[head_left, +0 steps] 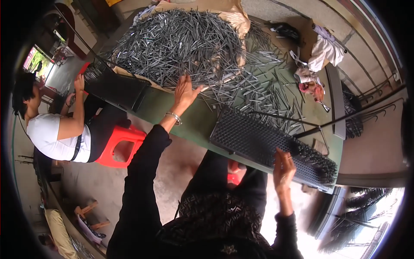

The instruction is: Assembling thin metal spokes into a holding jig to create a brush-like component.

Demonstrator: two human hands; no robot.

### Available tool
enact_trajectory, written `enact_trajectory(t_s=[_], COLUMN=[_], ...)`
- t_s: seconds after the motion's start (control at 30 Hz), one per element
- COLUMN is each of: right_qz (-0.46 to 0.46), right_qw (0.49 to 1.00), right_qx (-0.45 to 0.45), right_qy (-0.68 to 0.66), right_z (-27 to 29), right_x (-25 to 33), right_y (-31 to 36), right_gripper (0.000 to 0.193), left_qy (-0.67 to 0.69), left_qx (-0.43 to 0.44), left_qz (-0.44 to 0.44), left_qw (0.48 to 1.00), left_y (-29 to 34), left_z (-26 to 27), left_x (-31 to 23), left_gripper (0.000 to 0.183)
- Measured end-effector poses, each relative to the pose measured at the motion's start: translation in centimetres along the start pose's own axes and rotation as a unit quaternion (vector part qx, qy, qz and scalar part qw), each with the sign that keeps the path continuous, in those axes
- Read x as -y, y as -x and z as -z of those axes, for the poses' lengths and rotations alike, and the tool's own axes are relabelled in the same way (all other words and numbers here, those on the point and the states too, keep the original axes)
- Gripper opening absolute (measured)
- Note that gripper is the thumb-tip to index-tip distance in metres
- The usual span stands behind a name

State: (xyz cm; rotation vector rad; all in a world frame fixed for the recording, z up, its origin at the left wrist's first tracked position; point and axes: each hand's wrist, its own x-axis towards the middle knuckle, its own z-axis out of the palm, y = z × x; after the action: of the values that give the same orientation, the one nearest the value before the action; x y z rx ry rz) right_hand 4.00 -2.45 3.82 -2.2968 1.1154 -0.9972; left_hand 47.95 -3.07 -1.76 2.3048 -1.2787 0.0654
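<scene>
Many sticks (177,43): thin, shiny, pointing every way.
Black rack (252,134): long, holey, slanting down rightward.
Left hand (185,93): fingers wide.
Right hand (283,170): fingers close; can't tell if holding.

Green table (189,113) runs L to R across the middle, edges bent by lens. Red plastic stool (134,136) on L, nr table's front edge. Floor (108,185) pale, greyish-pink, w/ v. bright washed-out patch (312,246) lower R. Block wall (291,9) at top R, grey w/ darker joints. Far R: pinkish-beige wall (373,144), plain. Upper L, far end: bright opening (36,62), green outside; window or door, can't tell. Lower L: small wooden frame (87,209) nr floor.
</scene>
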Motion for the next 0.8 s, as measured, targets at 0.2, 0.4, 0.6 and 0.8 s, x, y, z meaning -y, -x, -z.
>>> enact_trajectory(t_s=[0.2,0.4,0.6,0.8], right_qz=[-0.014,-0.030,-0.031,-0.044], right_qw=[0.997,0.993,0.991,0.993], right_qx=[0.023,0.024,0.034,0.043], right_qy=[0.068,0.115,0.123,0.098], right_z=[-2.9,-4.1,-4.1,-4.4], right_x=[0.9,1.2,1.7,1.7], right_y=[1.7,2.6,2.0,2.2], right_gripper=[0.026,0.025,0.023,0.025], left_qy=[-0.123,-0.243,-0.369,-0.298], left_qx=[-0.075,-0.106,0.080,0.144], left_qz=[-0.008,-0.041,-0.034,0.016], left_qw=[0.990,0.963,0.925,0.943], left_y=[-9.9,-16.3,-20.3,-22.8], left_z=[-1.6,-3.0,-5.9,-6.0], left_x=[4.2,4.0,0.3,-0.6], left_gripper=[0.081,0.090,0.091,0.107])
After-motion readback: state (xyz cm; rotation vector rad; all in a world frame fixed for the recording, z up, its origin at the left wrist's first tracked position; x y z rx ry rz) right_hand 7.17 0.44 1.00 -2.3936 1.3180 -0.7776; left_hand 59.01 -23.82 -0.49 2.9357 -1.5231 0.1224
